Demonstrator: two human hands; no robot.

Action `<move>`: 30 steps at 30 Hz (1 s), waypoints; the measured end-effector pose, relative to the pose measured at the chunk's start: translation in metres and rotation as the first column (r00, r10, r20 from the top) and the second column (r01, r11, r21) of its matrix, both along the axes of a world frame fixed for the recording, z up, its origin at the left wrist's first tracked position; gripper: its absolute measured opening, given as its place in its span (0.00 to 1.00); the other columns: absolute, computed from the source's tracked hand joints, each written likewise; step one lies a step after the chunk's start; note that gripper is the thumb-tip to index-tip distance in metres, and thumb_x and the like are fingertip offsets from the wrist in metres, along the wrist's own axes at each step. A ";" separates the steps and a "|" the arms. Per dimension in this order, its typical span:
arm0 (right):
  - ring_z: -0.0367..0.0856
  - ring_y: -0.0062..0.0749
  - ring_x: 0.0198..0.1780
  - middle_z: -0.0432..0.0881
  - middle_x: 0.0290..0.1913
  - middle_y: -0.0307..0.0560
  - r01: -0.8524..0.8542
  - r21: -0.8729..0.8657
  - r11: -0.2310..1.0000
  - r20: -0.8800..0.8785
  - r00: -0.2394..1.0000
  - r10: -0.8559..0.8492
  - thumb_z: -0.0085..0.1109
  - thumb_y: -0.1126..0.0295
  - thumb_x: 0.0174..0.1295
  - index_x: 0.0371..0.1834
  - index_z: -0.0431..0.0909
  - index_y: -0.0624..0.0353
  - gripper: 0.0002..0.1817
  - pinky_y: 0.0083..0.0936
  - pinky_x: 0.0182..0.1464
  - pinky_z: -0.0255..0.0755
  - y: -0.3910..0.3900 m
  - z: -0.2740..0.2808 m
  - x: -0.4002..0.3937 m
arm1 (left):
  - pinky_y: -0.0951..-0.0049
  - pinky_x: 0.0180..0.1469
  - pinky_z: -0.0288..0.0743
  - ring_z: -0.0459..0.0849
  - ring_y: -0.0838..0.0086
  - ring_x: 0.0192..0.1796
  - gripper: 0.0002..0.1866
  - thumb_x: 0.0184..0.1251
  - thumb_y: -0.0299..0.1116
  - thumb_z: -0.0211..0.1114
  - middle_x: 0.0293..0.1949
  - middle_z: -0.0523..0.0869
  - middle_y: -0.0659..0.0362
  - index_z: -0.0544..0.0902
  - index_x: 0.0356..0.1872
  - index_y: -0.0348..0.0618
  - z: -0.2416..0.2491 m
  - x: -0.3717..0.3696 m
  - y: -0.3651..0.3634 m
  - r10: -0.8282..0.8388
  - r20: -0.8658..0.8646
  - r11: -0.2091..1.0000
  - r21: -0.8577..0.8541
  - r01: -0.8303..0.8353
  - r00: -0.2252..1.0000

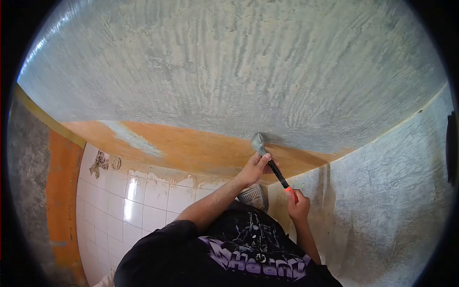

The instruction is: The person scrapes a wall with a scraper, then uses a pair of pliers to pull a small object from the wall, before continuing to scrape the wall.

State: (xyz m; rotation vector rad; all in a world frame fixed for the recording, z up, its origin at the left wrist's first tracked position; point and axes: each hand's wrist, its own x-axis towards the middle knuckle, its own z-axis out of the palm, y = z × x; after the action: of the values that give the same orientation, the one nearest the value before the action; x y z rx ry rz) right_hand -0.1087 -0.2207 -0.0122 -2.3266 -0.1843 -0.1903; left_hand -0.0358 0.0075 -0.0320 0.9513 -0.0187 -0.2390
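Note:
A long-handled scraper [277,170] with a grey head and a black handle slants up to the wall [205,71] in front of me. Its head is at the orange paint [201,143], near the border with the grey scraped surface; whether the blade touches cannot be made out. My left hand [257,169] is closed round the handle just below the head. Lower down, my right hand [298,204] grips the orange-red end of the handle.
White tiles [148,201] with dusty debris lie below the wall. A crumpled rag [99,163] and a small ring [116,163] are at the left. A grey slotted tray [253,197] sits by my body. Another scraped wall [377,201] closes the right side.

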 end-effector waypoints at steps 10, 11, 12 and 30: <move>0.79 0.45 0.20 0.76 0.18 0.52 0.028 -0.101 0.994 0.006 1.000 -0.028 0.62 0.59 0.66 0.34 0.82 0.59 0.13 0.36 0.25 0.69 -0.013 0.012 -0.002 | 0.56 0.60 0.78 0.83 0.60 0.57 0.15 0.82 0.46 0.47 0.49 0.82 0.51 0.68 0.53 0.44 0.008 0.001 -0.007 -0.091 -0.007 0.996 0.001 0.091 0.996; 0.77 0.42 0.18 0.75 0.17 0.52 0.010 -0.097 0.995 0.035 0.999 -0.007 0.62 0.60 0.66 0.34 0.82 0.59 0.12 0.35 0.24 0.68 -0.008 0.009 0.000 | 0.57 0.60 0.78 0.83 0.60 0.56 0.15 0.82 0.46 0.47 0.49 0.82 0.51 0.68 0.53 0.45 0.008 -0.001 -0.002 -0.073 -0.010 0.997 0.006 0.073 0.997; 0.76 0.39 0.17 0.74 0.16 0.51 -0.007 -0.090 0.996 0.064 0.998 0.013 0.61 0.61 0.67 0.34 0.82 0.60 0.12 0.33 0.24 0.67 -0.003 0.006 0.001 | 0.57 0.60 0.78 0.83 0.60 0.56 0.15 0.82 0.46 0.47 0.49 0.82 0.51 0.68 0.53 0.45 0.008 -0.003 0.004 -0.056 -0.014 0.998 0.014 0.057 0.998; 0.81 0.54 0.24 0.79 0.21 0.55 -0.040 -0.091 0.995 0.076 0.996 0.047 0.63 0.59 0.65 0.33 0.81 0.56 0.12 0.42 0.26 0.71 0.055 -0.004 -0.010 | 0.54 0.58 0.79 0.85 0.60 0.51 0.14 0.83 0.44 0.45 0.45 0.80 0.53 0.67 0.52 0.44 0.000 -0.016 0.051 0.039 0.063 0.999 0.013 -0.040 0.997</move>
State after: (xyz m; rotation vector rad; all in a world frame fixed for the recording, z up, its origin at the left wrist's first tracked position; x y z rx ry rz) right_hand -0.1188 -0.1657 -0.0157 -2.4033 -0.2879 -0.2567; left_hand -0.0517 0.0586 -0.0325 0.9719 -0.0562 -0.1725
